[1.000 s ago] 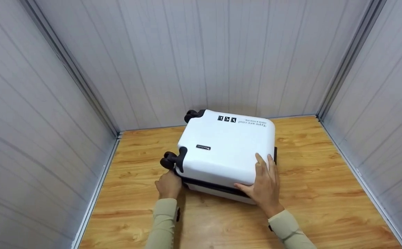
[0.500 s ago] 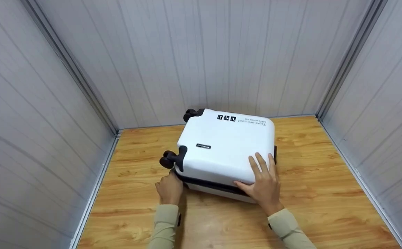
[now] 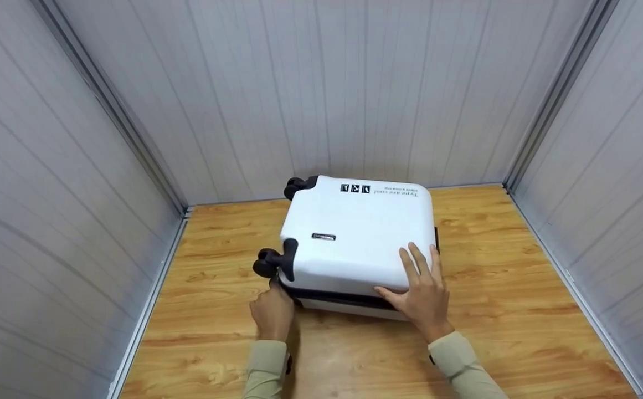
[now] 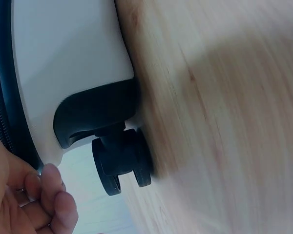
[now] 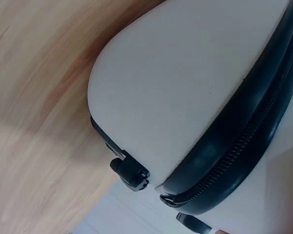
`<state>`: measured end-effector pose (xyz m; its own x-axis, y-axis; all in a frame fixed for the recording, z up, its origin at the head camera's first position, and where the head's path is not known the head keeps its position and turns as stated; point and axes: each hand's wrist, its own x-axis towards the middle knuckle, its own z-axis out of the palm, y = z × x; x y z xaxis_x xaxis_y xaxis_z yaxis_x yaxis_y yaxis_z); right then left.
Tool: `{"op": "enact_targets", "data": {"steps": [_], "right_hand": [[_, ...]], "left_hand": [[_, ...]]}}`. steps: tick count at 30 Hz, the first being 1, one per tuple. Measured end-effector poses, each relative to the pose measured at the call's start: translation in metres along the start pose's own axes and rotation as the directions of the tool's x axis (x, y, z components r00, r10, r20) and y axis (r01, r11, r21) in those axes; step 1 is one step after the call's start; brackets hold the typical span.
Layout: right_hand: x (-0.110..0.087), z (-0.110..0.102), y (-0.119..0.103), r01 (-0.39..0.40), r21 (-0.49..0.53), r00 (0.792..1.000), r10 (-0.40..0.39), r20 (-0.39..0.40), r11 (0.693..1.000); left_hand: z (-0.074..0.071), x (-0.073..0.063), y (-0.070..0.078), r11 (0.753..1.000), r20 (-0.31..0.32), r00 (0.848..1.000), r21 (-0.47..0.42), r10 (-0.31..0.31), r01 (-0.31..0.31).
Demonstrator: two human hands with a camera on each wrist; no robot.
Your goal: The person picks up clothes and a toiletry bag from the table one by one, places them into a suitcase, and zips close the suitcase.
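Observation:
A white hard-shell suitcase (image 3: 360, 233) lies flat on the floor, black wheels (image 3: 267, 262) pointing left. A black zipper band (image 5: 229, 156) runs round its side. At the near left corner, below a wheel, my left hand (image 3: 272, 311) has its fingers curled at this band. The left wrist view shows the thumb and fingers (image 4: 56, 195) pinching there; the zipper pull is mostly hidden by them. My right hand (image 3: 423, 302) rests spread on the near right corner, fingers straight over the top shell and thumb on the side.
Wood-look floor (image 3: 509, 310) surrounds the suitcase. A pale panelled wall (image 3: 354, 88) stands close behind it, with further walls at left (image 3: 50, 194) and right (image 3: 609, 166). A black fitting (image 5: 130, 171) sticks out at the suitcase's right end.
The suitcase has shifted slightly left and turned a little. My left hand has drawn slightly toward me at the corner. My right hand's fingers have come down flatter on the top shell.

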<state>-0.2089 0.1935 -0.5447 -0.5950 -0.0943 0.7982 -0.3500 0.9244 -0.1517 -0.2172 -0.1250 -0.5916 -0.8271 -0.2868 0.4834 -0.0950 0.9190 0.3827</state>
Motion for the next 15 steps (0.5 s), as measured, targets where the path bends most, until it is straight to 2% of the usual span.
{"op": "enact_targets", "data": {"steps": [4,9,13,15], "right_hand": [[-0.002,0.002,-0.001,0.005,0.005,1.0,-0.005,-0.007,1.0],[0.0,0.004,0.002,0.013,-0.004,1.0,-0.013,-0.021,1.0],[-0.001,0.004,0.005,0.02,-0.011,1.0,-0.02,-0.022,1.0],[-0.002,0.004,0.005,0.018,-0.015,0.999,-0.019,-0.027,1.0]], "left_hand": [[0.0,-0.005,0.0,1.0,-0.022,1.0,0.015,0.002,-0.001],[-0.003,-0.019,0.008,1.0,-0.023,1.0,-0.028,0.006,-0.007],[-0.004,-0.033,0.018,0.999,-0.001,1.0,-0.03,0.023,-0.023],[-0.004,-0.04,0.027,1.0,0.025,1.0,-0.008,0.011,-0.011]]}}
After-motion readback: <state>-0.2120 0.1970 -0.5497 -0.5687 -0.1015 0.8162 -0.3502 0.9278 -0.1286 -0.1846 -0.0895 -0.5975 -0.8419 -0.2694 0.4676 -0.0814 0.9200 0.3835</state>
